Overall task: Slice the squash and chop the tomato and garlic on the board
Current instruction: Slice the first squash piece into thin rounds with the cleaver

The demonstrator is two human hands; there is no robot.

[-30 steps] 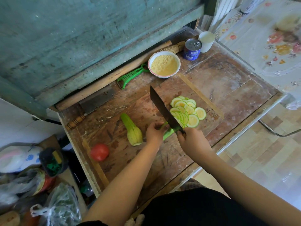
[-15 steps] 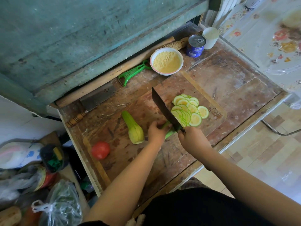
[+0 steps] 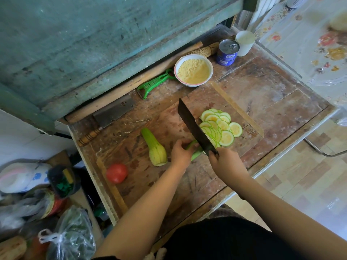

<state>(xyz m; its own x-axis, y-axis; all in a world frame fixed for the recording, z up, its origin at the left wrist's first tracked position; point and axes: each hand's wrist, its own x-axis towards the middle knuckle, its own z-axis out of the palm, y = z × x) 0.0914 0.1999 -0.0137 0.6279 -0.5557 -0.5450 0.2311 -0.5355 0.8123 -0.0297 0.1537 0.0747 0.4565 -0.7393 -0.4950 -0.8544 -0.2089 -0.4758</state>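
With the left hand (image 3: 181, 152) pinning the last squash stub (image 3: 195, 153) on the board (image 3: 169, 117) and the right hand (image 3: 226, 162) gripping the cleaver (image 3: 195, 129), I'd tuck fingertips back, keeping slices thin beside the pile (image 3: 218, 126).

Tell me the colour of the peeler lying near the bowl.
The peeler is bright green, seen clearly in the head view.

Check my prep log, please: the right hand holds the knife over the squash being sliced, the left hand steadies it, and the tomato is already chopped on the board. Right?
Not quite. The head view shows the tomato still whole on the board. The rest holds: the right hand holds the knife over the squash, and the left hand steadies it.
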